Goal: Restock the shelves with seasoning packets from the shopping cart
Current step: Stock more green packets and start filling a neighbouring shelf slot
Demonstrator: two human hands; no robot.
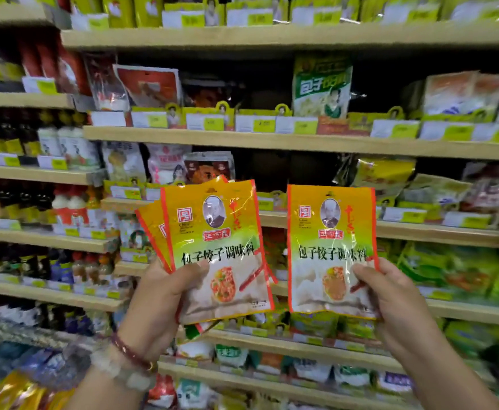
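While the left hand is gripping a fanned stack of packets at centre frame, the right hand is pinching a single packet; it is best slid upright into the dark shelf gap above.

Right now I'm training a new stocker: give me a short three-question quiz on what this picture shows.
1. True or false: the left hand holds a single packet.
2. What does the right hand hold?
3. The tall green packet on the shelf stands: A) above the held packets, B) below them, C) in the cart.

Key
1. False: it grips a fanned stack of orange packets.
2. One orange packet of the same design, pinched at its lower right edge.
3. A.
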